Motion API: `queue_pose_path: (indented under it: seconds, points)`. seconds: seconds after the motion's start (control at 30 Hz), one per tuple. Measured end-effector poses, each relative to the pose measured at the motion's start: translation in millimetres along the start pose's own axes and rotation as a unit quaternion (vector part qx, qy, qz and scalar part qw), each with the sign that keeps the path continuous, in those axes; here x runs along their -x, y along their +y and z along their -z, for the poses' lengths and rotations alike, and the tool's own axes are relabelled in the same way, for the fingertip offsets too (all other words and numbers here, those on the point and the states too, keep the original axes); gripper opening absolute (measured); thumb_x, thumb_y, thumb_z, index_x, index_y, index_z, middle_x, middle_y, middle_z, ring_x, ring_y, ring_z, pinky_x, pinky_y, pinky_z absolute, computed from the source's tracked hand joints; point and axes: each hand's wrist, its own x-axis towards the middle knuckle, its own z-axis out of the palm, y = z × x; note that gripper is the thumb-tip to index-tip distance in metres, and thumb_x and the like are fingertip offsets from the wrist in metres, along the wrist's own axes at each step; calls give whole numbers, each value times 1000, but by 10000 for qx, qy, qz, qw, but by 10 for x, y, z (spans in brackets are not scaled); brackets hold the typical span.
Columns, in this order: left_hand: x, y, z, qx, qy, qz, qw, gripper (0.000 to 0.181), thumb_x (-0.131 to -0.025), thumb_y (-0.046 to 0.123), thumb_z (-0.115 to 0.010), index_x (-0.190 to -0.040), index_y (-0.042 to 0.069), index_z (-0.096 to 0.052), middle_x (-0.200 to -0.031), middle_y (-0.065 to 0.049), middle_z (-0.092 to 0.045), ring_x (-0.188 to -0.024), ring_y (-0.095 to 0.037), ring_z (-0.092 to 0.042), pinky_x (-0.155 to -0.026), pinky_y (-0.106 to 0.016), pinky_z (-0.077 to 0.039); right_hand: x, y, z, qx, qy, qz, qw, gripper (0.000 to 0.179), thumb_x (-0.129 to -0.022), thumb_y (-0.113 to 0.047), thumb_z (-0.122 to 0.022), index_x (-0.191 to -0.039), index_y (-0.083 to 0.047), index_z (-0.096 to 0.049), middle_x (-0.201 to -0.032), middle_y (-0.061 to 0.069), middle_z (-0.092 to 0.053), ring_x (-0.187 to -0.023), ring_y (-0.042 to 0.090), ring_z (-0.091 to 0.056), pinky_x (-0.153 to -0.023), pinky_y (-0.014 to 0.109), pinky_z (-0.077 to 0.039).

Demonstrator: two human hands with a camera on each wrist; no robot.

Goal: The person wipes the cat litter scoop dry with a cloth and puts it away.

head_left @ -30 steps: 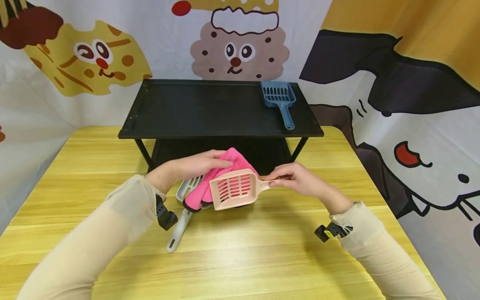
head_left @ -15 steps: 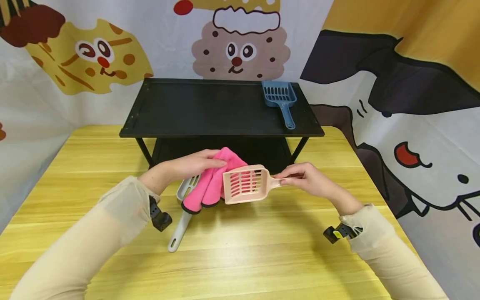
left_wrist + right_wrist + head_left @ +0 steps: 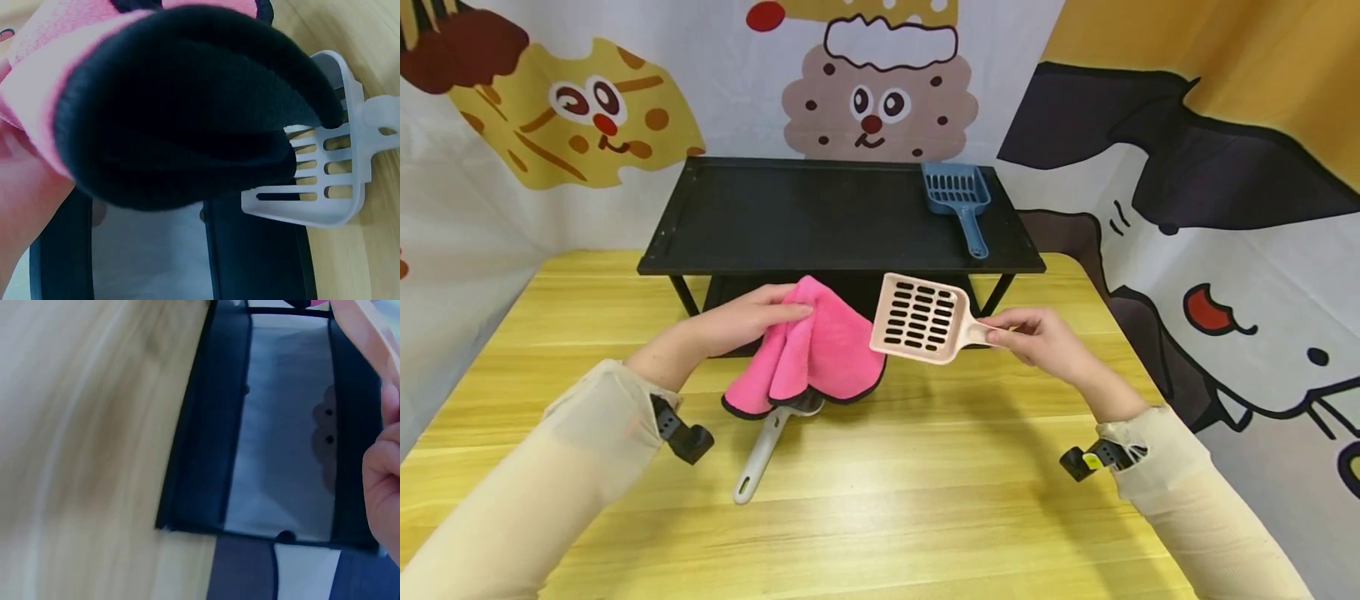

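Observation:
My left hand point(image 3: 741, 319) pinches a pink cloth point(image 3: 838, 346) with black edging, which hangs in folds. Below the cloth, a light grey litter scoop point(image 3: 765, 450) lies on the table, its head mostly covered in the head view. The left wrist view shows that slotted grey scoop head point(image 3: 337, 194) beyond the cloth's dark underside point(image 3: 181, 119). With fingers and thumb my right hand point(image 3: 1037, 337) holds a pale pink litter scoop point(image 3: 955, 325) by its handle, raised above the table with the slotted head toward the left. In the right wrist view only part of this scoop point(image 3: 365, 337) shows.
A black two-tier rack point(image 3: 805, 217) stands at the back of the wooden table point(image 3: 887, 517). On the right of its top shelf lies a blue litter scoop point(image 3: 958, 200). A printed curtain point(image 3: 737, 83) hangs behind.
The pink scoop has moved right and up, away from the cloth, and turned its slotted face toward the head camera. My left hand has drawn the cloth left, over the grey scoop's head.

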Motion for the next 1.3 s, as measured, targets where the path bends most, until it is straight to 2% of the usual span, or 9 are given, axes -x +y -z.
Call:
queue_pose_path:
  seconds: [0.13,0.23,0.37,0.5,0.7,0.87,1.0,1.17,1.3]
  points:
    - [62,16,48,75,262,37,9996,32,-98,28,-43,-118,4,-50,-98,-4,-57,-89,-17,-59,-82,-28,-50,-112,-137,-27,-620,495,-206,9966,9,-90,-14,-61,-93,-17,-69,-64,-6,-59,-42,9,-33,-39,27,-25]
    - [111,23,79,57,531,74,9985,31,-98,28,-43,-116,3,-50,-95,-2,-57,-85,-14,-60,-80,-25,-50,-212,-271,-68,-1337,794,-480,9867,8,-92,-12,-57,-91,-16,-64,-63,-6,-58,-43,7,-34,-41,25,-24]
    - [170,12,112,85,788,96,9968,34,-99,28,-42,-118,1,-50,-93,1,-57,-85,-10,-59,-80,-22,-49,-338,-447,-137,-2035,836,-827,9720,9,-96,-6,-45,-101,-6,-53,-65,-4,-58,-44,6,-34,-42,20,-25]
    - [210,-16,137,188,911,44,9957,35,-99,29,-42,-119,2,-50,-92,4,-58,-85,-9,-59,-80,-21,-49,-449,-588,-220,-2448,680,-1174,9600,25,-95,-3,-36,-119,0,-44,-69,-4,-58,-46,5,-36,-45,17,-30]
    - [241,-58,148,308,943,-4,9951,27,-99,28,-42,-113,8,-53,-88,6,-59,-81,-8,-61,-80,-21,-49,-566,-722,-354,-2979,659,-1332,9429,42,-96,-2,-30,-137,4,-34,-74,-3,-59,-47,5,-39,-46,15,-32]
    - [251,-62,146,279,956,-56,9950,29,-99,28,-42,-115,6,-52,-90,6,-59,-82,-9,-61,-79,-21,-49,-604,-783,-414,-2915,703,-1373,9441,41,-97,-6,-32,-137,2,-34,-79,-2,-61,-49,5,-44,-47,15,-38]
    - [296,-41,158,216,1058,-70,9941,33,-99,29,-42,-120,5,-50,-93,6,-58,-83,-9,-60,-79,-21,-50,-557,-772,-380,-2764,496,-1445,9488,38,-99,-11,-34,-135,1,-32,-81,-1,-62,-51,7,-51,-50,17,-44]
    - [361,-69,209,206,1265,-155,9916,20,-99,28,-42,-113,20,-54,-94,8,-57,-84,-6,-59,-77,-19,-50,-447,-715,-283,-2445,142,-1577,9566,37,-100,-18,-34,-130,4,-34,-76,-3,-63,-53,6,-54,-52,18,-47]
    - [400,-106,259,274,1400,-283,9894,16,-99,24,-42,-105,29,-56,-90,10,-58,-80,-5,-60,-74,-18,-50,-390,-669,-225,-2152,124,-1676,9620,32,-99,-18,-38,-119,6,-42,-66,-5,-56,-50,4,-47,-48,16,-42]
